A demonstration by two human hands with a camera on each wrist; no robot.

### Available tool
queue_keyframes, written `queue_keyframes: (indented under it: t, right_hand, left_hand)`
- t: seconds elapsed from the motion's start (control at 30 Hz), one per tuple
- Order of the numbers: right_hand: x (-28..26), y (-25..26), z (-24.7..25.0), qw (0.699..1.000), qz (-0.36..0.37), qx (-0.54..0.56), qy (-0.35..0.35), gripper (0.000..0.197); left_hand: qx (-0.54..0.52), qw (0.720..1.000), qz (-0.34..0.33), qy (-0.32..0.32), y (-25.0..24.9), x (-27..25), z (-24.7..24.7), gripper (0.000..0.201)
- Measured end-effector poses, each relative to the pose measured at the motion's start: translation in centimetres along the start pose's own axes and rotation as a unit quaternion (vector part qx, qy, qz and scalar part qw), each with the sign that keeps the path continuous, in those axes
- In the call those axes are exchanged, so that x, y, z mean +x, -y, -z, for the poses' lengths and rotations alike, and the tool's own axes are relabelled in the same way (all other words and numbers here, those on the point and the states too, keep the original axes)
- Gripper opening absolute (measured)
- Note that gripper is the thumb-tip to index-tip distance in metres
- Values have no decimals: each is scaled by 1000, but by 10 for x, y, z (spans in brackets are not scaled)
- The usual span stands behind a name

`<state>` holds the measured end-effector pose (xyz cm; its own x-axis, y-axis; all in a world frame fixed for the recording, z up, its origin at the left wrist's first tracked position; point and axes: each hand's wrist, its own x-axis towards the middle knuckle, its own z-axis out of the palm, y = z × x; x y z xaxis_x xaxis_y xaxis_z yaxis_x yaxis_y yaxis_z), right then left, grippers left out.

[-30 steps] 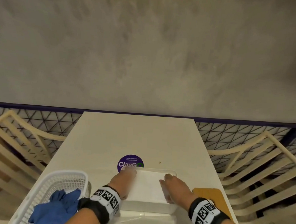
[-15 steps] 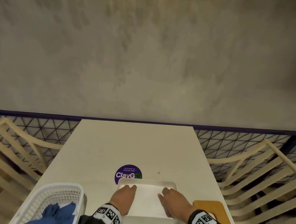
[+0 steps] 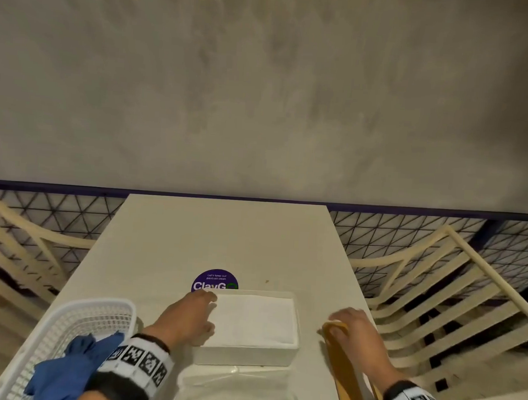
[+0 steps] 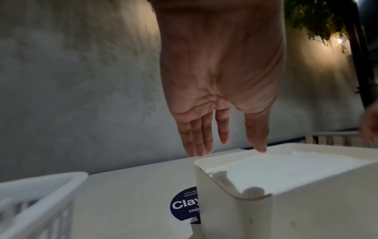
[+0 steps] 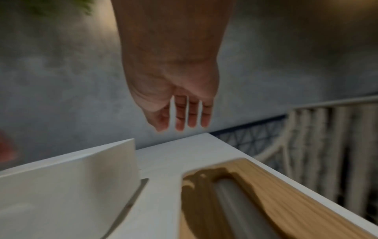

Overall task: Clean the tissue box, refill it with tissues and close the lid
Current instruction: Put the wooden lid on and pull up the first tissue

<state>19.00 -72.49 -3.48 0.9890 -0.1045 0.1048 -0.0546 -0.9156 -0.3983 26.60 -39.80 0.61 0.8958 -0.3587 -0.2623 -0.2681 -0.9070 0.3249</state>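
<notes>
Open white rectangular plastic tissue box (image 3: 247, 353) full; left hand (image 3: 186, 316) at 9 o'clock rim, grip slack; right hand (image 3: 352, 328) over tan wooden lid (image 3: 353, 384), 3 o'clock, fingers loose, empty.

Left hand (image 4: 216, 77) flat, fingers straight; right hand (image 5: 174, 80) seemingly relaxed (blurred).

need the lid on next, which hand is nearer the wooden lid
Right. The right hand is over the far end of the wooden lid, fingers extended. The left hand is at the left edge of the tissue box, across the box from the lid.
</notes>
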Motion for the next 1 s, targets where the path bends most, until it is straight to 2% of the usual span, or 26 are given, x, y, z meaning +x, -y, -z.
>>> queue_keyframes:
  t: [0.03,0.1,0.2,0.27,0.37,0.47,0.57,0.63,0.7,0.83,0.9,1.0]
  right_hand:
    - [-11,-15,0,998,-67,4,3,19]
    - [-33,-39,-3,979,-191,-21,67,16]
    - [-60,-55,-11,934,-320,-71,146,40]
    - [-69,-59,-15,919,-362,-67,143,49]
    - [-74,-60,-18,917,-369,-71,133,60]
    - [-76,-54,-14,921,-355,-76,143,56]
    - [-78,-41,0,928,-329,-84,152,40]
    - [-79,-30,17,940,-301,-87,138,38]
    - [-79,-18,37,955,-255,-96,116,41]
    - [-80,15,71,981,-131,-102,98,51]
    - [-78,33,78,988,-67,-97,101,55]
    - [-73,54,74,991,5,-84,100,55]
  left_hand:
    - [-36,999,1,-25,1,-6,-1,54]
    - [-112,992,4,-56,1,-22,-5,49]
    - [-150,984,-5,-94,2,-43,-21,42]
    - [-197,973,-15,-116,2,-56,-32,34]
    - [-252,958,-5,-138,-2,-74,-50,42]
    - [-276,951,6,-140,-3,-83,-71,41]
    - [-264,952,-37,-150,-14,-83,-82,41]
    - [-250,958,-58,-127,-30,-86,-77,37]
    - [-233,964,-66,-108,-52,-90,-64,29]
    - [-257,955,-61,-133,-89,-85,-36,57]
    - [-295,945,-38,-133,-101,-77,-24,62]
    - [-357,931,-2,-76,-102,-67,-14,53]
